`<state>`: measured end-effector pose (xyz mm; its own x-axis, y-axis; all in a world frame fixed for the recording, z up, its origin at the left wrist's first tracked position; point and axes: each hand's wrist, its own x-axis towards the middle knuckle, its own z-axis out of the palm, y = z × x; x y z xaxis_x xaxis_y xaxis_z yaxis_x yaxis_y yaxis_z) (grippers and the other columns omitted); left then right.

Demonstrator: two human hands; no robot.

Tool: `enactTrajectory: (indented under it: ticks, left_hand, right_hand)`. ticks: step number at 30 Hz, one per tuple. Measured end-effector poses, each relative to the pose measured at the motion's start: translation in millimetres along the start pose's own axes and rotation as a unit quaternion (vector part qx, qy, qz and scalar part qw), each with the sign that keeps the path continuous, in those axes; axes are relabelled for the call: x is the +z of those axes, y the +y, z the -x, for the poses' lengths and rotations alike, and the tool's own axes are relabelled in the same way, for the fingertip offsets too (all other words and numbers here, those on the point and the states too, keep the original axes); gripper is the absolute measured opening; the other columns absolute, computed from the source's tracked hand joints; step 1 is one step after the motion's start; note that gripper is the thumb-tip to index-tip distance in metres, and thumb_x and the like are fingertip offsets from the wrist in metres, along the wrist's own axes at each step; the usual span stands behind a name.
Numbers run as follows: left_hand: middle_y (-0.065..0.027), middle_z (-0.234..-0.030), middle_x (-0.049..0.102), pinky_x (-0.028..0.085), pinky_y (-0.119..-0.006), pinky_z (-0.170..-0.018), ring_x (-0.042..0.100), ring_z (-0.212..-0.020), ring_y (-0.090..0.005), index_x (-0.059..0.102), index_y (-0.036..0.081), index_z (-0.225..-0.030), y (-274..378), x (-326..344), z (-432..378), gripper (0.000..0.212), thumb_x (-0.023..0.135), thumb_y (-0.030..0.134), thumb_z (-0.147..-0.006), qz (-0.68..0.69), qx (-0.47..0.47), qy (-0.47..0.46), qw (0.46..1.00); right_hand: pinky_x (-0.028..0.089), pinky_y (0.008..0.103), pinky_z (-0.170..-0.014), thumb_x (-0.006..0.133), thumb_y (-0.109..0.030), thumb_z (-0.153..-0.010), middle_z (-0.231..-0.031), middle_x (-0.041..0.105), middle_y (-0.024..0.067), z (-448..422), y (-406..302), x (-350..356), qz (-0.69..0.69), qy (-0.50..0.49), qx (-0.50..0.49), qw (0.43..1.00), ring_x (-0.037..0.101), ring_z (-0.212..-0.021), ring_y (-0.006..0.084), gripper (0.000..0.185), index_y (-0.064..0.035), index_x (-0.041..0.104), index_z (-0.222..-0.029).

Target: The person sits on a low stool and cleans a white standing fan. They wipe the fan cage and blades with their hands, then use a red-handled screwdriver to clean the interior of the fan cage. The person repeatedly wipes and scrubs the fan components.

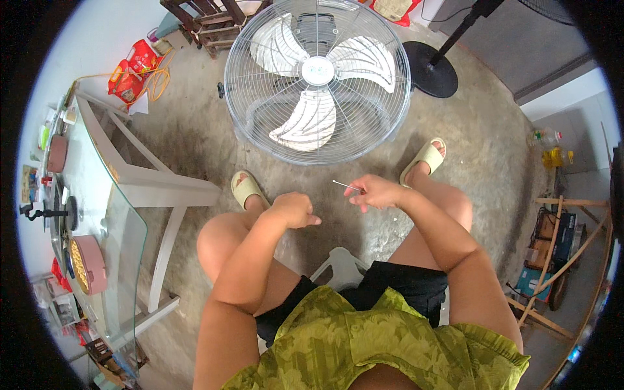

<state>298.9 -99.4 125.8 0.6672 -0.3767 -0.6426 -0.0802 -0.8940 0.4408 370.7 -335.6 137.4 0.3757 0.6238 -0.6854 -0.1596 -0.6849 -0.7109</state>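
Note:
My right hand (pixel 374 192) pinches a thin, pale stick (pixel 345 185) with a small rounded tip, which points left and slightly up. Across from it, over the gap between my knees, my left hand (pixel 293 210) is curled with the thumb out to the right. Nothing shows in the left hand, though its palm faces away from view. Beyond both hands stands a large floor fan (pixel 318 122) with a round wire grille and three pale blades. Neither hand touches the fan.
A glass-topped table (pixel 122 234) at left carries a pink bowl (pixel 95 265) of small yellowish pieces. Red bags (pixel 129 80) and an orange cord (pixel 158 80) lie behind it. Another fan's round black base (pixel 429 70) stands at back right. A wooden frame (pixel 551 243) is at right.

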Motion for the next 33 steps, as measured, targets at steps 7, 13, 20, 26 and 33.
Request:
enactTrajectory:
  ticks: [7,13,20,26,33]
  left_hand:
    - [-0.0154,-0.110,0.061,0.046,-0.040,-0.086,0.056,-0.105,-0.0317,0.050,0.012,-0.126,-17,11,-7,0.054,0.069,0.025,-0.077,-0.036,-0.026,0.066,0.997]
    - [-0.0122,-0.122,0.057,0.044,-0.040,-0.093,0.051,-0.114,-0.0316,0.043,0.014,-0.134,-18,14,-14,0.063,0.067,0.032,-0.079,-0.069,-0.026,0.007,0.997]
    - [-0.0137,-0.083,0.065,0.047,-0.039,-0.072,0.061,-0.080,-0.0305,0.067,0.006,-0.088,2,-6,-3,0.027,0.066,0.032,-0.081,0.003,0.043,0.073,0.996]
    - [-0.0121,-0.075,0.063,0.048,-0.034,-0.067,0.062,-0.073,-0.0243,0.065,0.008,-0.094,25,-6,-4,0.014,0.065,0.013,-0.081,0.205,0.144,0.216,0.944]
    - [-0.0089,-0.110,0.054,0.047,-0.026,-0.081,0.057,-0.092,-0.0144,0.040,0.002,-0.130,55,-1,-16,0.051,0.061,-0.002,-0.083,0.408,0.144,0.047,0.900]
  right_hand:
    - [0.039,0.0218,-0.045,0.056,-0.018,-0.088,-0.066,0.059,0.0029,28,-5,-4,-0.077,0.077,-0.047,0.993,0.048,-0.048,0.0080,0.026,-0.0008,0.058,-0.108]
    - [0.041,0.0216,-0.049,0.052,-0.016,-0.092,-0.072,0.057,0.0006,46,-11,-6,-0.120,0.171,-0.079,0.975,0.048,-0.058,0.0054,0.022,-0.0034,0.058,-0.110]
    - [0.042,0.0227,-0.049,0.058,-0.020,-0.089,-0.072,0.055,-0.0022,29,-11,-3,-0.131,0.247,-0.099,0.955,0.048,-0.061,0.0056,0.022,-0.0051,0.061,-0.105]
    - [0.045,0.0241,-0.054,0.058,-0.024,-0.089,-0.073,0.054,-0.0028,4,6,7,-0.166,0.206,-0.140,0.954,0.050,-0.067,0.0065,0.019,-0.0075,0.064,-0.095]
    - [0.046,0.0262,-0.072,0.052,-0.021,-0.093,-0.087,0.064,0.0022,-6,15,5,-0.209,0.244,-0.242,0.916,0.056,-0.079,0.0116,0.025,-0.0009,0.066,-0.099]
